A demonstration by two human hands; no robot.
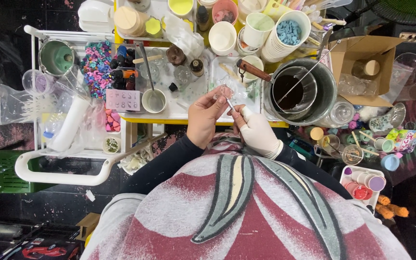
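Note:
My bare left hand (204, 117) is raised over the near edge of a white tray (188, 108) and pinches a small clear glass piece (225, 91) at its fingertips. My right hand (257, 132), in a white glove, sits close beside it. It holds a thin metal rod (230, 104) whose tip points up at the clear piece. The two hands nearly touch. Dark sleeves cover both forearms, and a grey and red patterned cloth lies over my lap below them.
Right of the hands stands a large metal pot (324, 91) holding a smaller pot of dark liquid (289, 92). Behind are stacked white cups with blue pieces (289, 32), mugs and a cardboard box (368, 61). Colourful beads (97, 61) and a white cart handle (63, 175) lie left.

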